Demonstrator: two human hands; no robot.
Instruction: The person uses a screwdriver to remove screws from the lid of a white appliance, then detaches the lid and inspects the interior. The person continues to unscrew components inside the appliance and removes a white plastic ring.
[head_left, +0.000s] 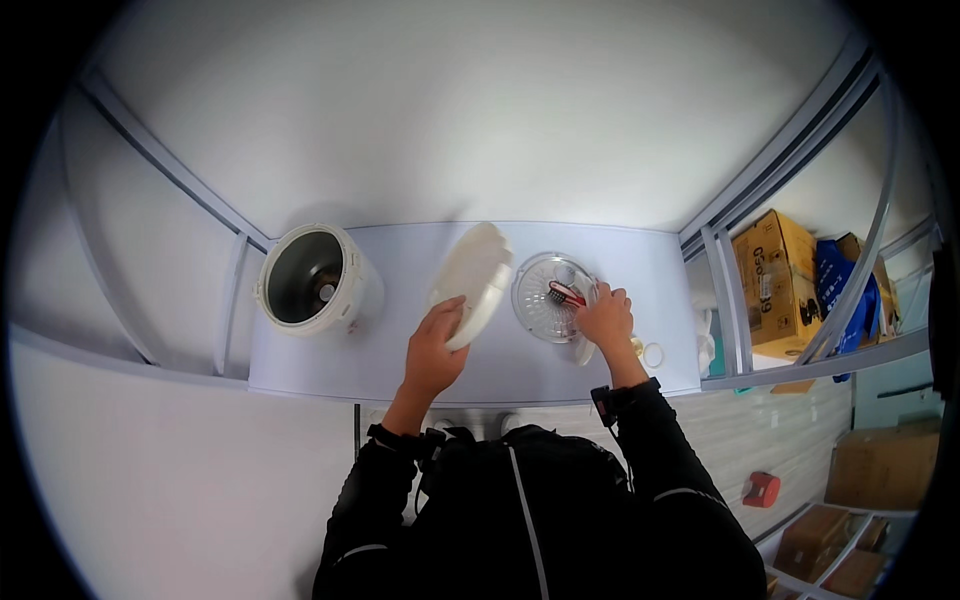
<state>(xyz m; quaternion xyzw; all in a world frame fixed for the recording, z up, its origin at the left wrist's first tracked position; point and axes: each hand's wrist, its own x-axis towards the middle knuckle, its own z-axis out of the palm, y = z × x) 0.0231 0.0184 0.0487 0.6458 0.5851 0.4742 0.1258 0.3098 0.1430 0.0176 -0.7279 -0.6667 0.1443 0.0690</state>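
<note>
My left hand [436, 345] grips a white round lid [474, 283] by its lower left edge, holding it tilted up above the table. My right hand [606, 318] is closed at the handle end of a small red brush [568, 293] with dark bristles. Beneath the brush lies a round, shiny metal disc [541, 312] with a slotted pattern. A pale curved piece partly shows below my right fingers; its kind is unclear. To the left stands a white cooker body [365, 290], its top uncovered and its dark inside visible.
A pale ring [653, 355] lies on the white table [400, 365] right of my right hand. Metal frame posts and a white wall enclose the table. Right of it are a cardboard box [775, 280] and a blue bag [845, 290]. A red object [762, 490] sits on the floor.
</note>
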